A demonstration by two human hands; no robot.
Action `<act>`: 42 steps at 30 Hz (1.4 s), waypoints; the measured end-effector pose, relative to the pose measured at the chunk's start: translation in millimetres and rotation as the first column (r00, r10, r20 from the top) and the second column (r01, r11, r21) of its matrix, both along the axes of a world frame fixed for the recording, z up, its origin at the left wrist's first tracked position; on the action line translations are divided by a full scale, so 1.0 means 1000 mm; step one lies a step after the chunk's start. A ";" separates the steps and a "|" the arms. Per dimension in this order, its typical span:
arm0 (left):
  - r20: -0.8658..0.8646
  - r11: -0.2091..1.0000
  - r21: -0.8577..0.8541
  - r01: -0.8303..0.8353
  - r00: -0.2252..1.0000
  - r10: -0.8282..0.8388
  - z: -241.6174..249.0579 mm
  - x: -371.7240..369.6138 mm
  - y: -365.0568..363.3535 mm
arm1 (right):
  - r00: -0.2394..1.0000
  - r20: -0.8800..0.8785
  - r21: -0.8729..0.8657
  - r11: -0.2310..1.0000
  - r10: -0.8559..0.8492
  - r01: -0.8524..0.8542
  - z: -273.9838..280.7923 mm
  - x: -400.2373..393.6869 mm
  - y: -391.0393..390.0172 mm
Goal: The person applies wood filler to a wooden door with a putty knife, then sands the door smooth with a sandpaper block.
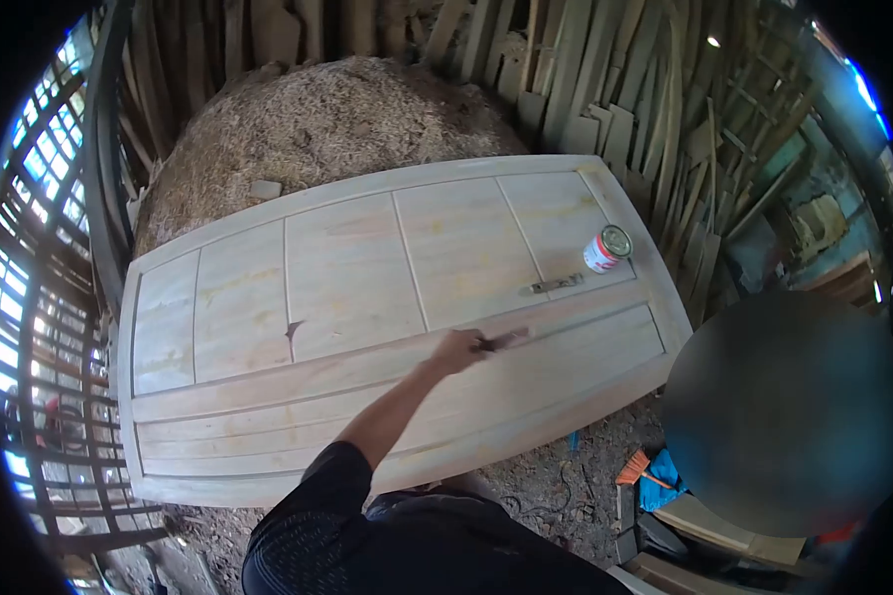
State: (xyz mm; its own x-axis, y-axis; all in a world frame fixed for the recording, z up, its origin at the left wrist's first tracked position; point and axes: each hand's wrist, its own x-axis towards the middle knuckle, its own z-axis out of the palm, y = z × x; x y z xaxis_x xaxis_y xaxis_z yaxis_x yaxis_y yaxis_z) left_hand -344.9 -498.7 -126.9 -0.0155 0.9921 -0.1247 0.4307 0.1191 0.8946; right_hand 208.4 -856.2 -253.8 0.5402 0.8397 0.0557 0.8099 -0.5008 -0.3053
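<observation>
My left hand [458,352] is closed around the dark handle of a flat scraper [507,339], its blade end pointing right, low over the long rail of a pale wooden door [347,268]. The door lies flat in front of me, with several panels divided by grooves. To the upper right of the hand, a small tin can [606,248] with a white and red label stands on the door. Just below the can lies a small metal tool [556,285]. A small dark scrap [293,329] rests on a panel to the left. My right hand is out of view.
Behind the door rises a heap of shavings [337,119], with wooden planks [585,69] leaning beyond it. A slatted lattice [45,327] stands at the left. An orange brush [633,467] and blue plastic [663,481] lie at the lower right, near a large blurred round area.
</observation>
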 end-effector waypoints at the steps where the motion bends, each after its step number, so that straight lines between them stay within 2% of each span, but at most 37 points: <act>1: -0.089 0.995 0.027 0.098 0.992 -0.095 0.005 0.029 0.016 | 0.997 0.072 0.001 1.000 -0.010 0.010 -0.005 -0.004 0.008; 2: -0.182 0.980 0.045 0.192 0.967 -0.181 0.012 0.054 0.032 | 0.998 0.068 0.001 1.000 -0.019 0.019 0.003 -0.010 0.019; 4: -0.174 0.992 -0.025 0.123 0.977 -0.125 0.048 0.096 0.053 | 0.967 -0.215 -0.102 0.988 -0.139 0.120 0.025 -0.023 0.044; 5: -0.216 0.985 0.147 0.089 0.975 -0.056 0.044 0.114 0.061 | 0.967 -0.214 -0.114 0.987 -0.136 0.113 0.026 -0.022 0.053; 6: -0.248 0.948 0.313 0.056 0.969 0.025 0.037 0.126 0.066 | 0.935 -0.322 0.023 0.986 -0.147 0.163 0.018 -0.015 0.065; 8: -0.147 0.984 0.170 0.054 0.989 -0.029 0.070 0.127 0.056 | 0.871 -0.484 0.212 0.954 -0.087 0.213 0.017 0.000 0.097; 9: -0.158 0.992 0.130 -0.004 0.987 0.025 0.068 0.125 0.040 | 0.842 -0.539 0.259 0.944 -0.032 0.202 0.025 0.003 0.119; 11: -0.005 0.986 0.163 -0.035 0.999 0.036 0.060 0.110 0.011 | 0.755 -0.648 0.346 0.923 0.103 0.171 0.052 -0.005 0.170; 13: -0.054 0.964 0.175 -0.199 0.976 0.212 0.043 0.078 -0.029 | 0.725 -0.651 0.407 0.910 0.225 0.083 0.063 -0.011 0.227; 14: -0.082 0.930 0.218 -0.297 0.944 0.320 0.034 0.061 -0.049 | 0.705 -0.661 0.393 0.919 0.257 0.034 0.068 -0.020 0.250; 16: -0.100 0.774 0.274 -0.571 0.784 0.613 -0.016 0.007 -0.080 | 0.701 -0.606 0.516 0.856 0.376 -0.012 0.134 -0.064 0.296; 17: -0.136 0.650 0.415 -0.637 0.663 0.736 -0.036 -0.027 -0.098 | 0.684 -0.611 0.509 0.859 0.399 -0.046 0.143 -0.067 0.315; 18: -0.178 0.568 0.447 -0.691 0.554 0.813 -0.035 -0.061 -0.120 | 0.712 -0.551 0.486 0.861 0.436 -0.152 0.148 -0.065 0.336; 19: -0.185 0.455 0.566 -0.687 0.433 0.882 -0.048 -0.098 -0.137 | 0.736 -0.487 0.454 0.856 0.470 -0.247 0.153 -0.068 0.347; 21: -0.350 0.396 0.496 -0.773 0.239 0.905 -0.029 -0.151 -0.174 | 0.689 -0.520 0.452 0.847 0.505 -0.280 0.180 -0.093 0.355; 22: -0.462 0.401 0.386 -0.831 0.202 0.864 -0.024 -0.174 -0.186 | 0.649 -0.541 0.461 0.834 0.535 -0.302 0.190 -0.101 0.356; 23: -0.487 0.423 0.370 -0.827 0.215 0.847 -0.021 -0.194 -0.198 | 0.656 -0.530 0.468 0.831 0.537 -0.301 0.189 -0.100 0.355; 26: -0.580 0.586 0.172 -0.792 0.400 0.710 -0.034 -0.246 -0.211 | 0.666 -0.572 0.430 0.866 0.479 -0.253 0.177 -0.100 0.353; 28: -0.607 0.588 0.175 -0.790 0.383 0.696 -0.051 -0.266 -0.210 | 0.562 -0.535 0.516 0.771 0.631 -0.374 0.165 -0.101 0.333; 30: -0.667 0.637 0.165 -0.753 0.391 0.634 -0.043 -0.275 -0.202 | 0.587 -0.502 0.548 0.759 0.635 -0.353 0.157 -0.110 0.314; 32: -0.705 0.618 0.149 -0.772 0.355 0.614 -0.042 -0.281 -0.196 | 0.615 -0.474 0.565 0.753 0.630 -0.337 0.146 -0.118 0.293; 34: -0.692 0.631 0.206 -0.748 0.345 0.634 -0.049 -0.287 -0.197 | 0.596 -0.571 0.565 0.797 0.564 -0.213 0.140 -0.126 0.270; 35: -0.660 0.616 0.224 -0.755 0.348 0.666 -0.051 -0.287 -0.198 | 0.622 -0.561 0.560 0.804 0.546 -0.200 0.140 -0.127 0.260; 37: -0.617 0.579 0.286 -0.764 0.315 0.721 -0.046 -0.288 -0.199 | 0.553 -0.665 0.510 0.846 0.502 -0.155 0.141 -0.133 0.251; 38: -0.617 0.593 0.280 -0.755 0.332 0.714 -0.045 -0.291 -0.198 | 0.565 -0.663 0.507 0.850 0.490 -0.143 0.144 -0.137 0.250; 40: -0.596 0.547 0.200 -0.813 0.342 0.726 -0.049 -0.295 -0.198 | 0.537 -0.678 0.507 0.848 0.502 -0.153 0.152 -0.143 0.244; 41: -0.589 0.506 0.238 -0.829 0.291 0.754 -0.050 -0.292 -0.196 | 0.539 -0.678 0.511 0.847 0.500 -0.143 0.156 -0.143 0.243; 42: -0.596 0.522 0.226 -0.823 0.307 0.742 -0.053 -0.285 -0.191 | 0.552 -0.680 0.500 0.856 0.483 -0.133 0.157 -0.143 0.243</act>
State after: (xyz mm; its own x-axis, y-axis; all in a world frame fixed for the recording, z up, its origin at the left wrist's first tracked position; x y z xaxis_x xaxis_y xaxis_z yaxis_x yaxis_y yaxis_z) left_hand -630.2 -690.1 -179.7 -0.8805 0.4537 0.1377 0.4625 0.7580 0.4600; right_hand 64.9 -613.6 -96.3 0.2326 0.9690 0.0829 0.2623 0.0196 -0.9648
